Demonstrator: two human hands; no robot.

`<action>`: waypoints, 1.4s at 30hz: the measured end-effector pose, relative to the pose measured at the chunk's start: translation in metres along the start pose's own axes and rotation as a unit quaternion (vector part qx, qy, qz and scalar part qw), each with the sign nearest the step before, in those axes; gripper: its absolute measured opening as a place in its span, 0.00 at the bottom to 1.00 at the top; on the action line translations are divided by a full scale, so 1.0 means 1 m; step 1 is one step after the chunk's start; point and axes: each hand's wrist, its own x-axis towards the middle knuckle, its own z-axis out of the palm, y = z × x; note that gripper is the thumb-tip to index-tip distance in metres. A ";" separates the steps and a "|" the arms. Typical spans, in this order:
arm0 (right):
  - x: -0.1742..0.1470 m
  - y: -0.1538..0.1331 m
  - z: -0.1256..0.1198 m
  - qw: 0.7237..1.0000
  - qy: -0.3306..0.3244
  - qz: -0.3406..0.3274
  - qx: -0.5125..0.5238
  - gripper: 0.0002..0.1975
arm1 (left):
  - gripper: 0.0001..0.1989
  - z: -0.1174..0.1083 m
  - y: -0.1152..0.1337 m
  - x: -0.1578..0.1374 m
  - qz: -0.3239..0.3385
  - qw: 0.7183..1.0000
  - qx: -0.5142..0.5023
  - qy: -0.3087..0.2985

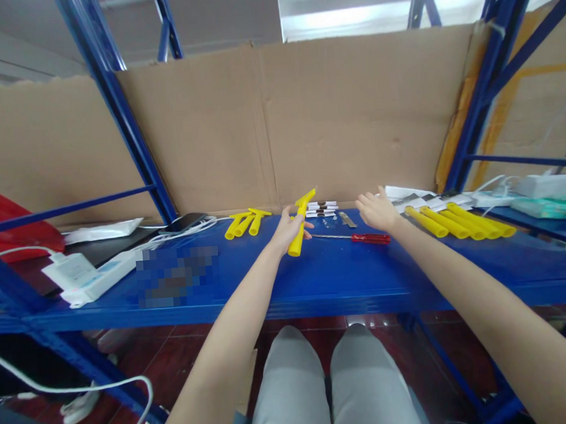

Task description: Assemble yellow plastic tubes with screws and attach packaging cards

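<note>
My left hand point(289, 229) is wrapped around a yellow T-shaped scraper handle point(297, 233), tilted with its crosspiece up and away from me. Farther right, my right hand point(376, 210) is raised over the shelf with its fingers curled together; what they hold, if anything, is too small to make out. Between the hands lies a screwdriver point(369, 239) with a red handle, its shaft pointing left. Behind it are a small metal plate point(347, 219), tiny loose parts point(329, 223) and a short stack of white-and-dark packets point(322, 208).
Several yellow-handled tools point(458, 224) lie side by side at right, with 3 yellow T-shaped pieces point(247, 222) at left. A white power strip point(103, 279), charger and cables occupy the left end. Cardboard point(354, 116) backs the blue shelf point(249, 282), between blue posts.
</note>
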 end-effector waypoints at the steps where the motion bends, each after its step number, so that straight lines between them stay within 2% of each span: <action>1: -0.005 0.001 0.001 0.999 0.021 0.023 0.011 0.13 | 0.32 0.000 0.000 0.000 0.002 1.000 -0.002 -0.001; 5: -0.018 0.005 0.004 0.988 0.084 0.105 0.069 0.14 | 0.34 0.000 0.000 0.003 0.008 1.000 -0.012 0.001; 9: -0.022 0.010 0.008 0.970 0.091 0.152 0.167 0.15 | 0.34 0.000 0.001 0.005 0.010 0.999 -0.043 0.014; 11: -0.022 0.012 0.013 0.953 0.061 0.170 0.244 0.15 | 0.35 0.000 0.001 0.006 0.013 0.998 -0.053 0.022; 16: -0.019 0.007 0.022 0.895 -0.090 0.152 0.409 0.15 | 0.34 -0.003 -0.001 0.008 0.033 0.995 -0.092 0.033; 18: -0.017 0.004 0.021 0.885 -0.128 0.143 0.424 0.14 | 0.34 -0.005 -0.001 0.009 0.041 0.992 -0.112 0.033; 22: -0.017 0.001 0.007 0.879 -0.157 0.157 0.422 0.15 | 0.39 -0.010 0.001 0.009 0.020 0.991 -0.129 0.038; 25: -0.019 0.002 -0.005 0.864 -0.200 0.152 0.437 0.18 | 0.40 -0.013 0.003 0.009 0.006 0.991 -0.132 0.025; 30: -0.024 0.004 -0.005 0.823 -0.267 0.139 0.481 0.24 | 0.28 -0.015 0.000 0.012 0.007 0.994 -0.110 0.019; 33: -0.024 0.003 0.004 0.832 -0.256 0.121 0.478 0.21 | 0.24 -0.017 -0.002 0.013 -0.001 0.993 -0.111 0.039; 37: -0.021 0.001 0.011 0.861 -0.219 0.081 0.452 0.16 | 0.21 -0.019 -0.001 0.012 -0.053 0.990 -0.099 0.080; 42: -0.019 -0.002 0.009 0.906 -0.175 0.071 0.378 0.06 | 0.11 -0.021 -0.001 0.010 -0.114 0.989 -0.057 0.078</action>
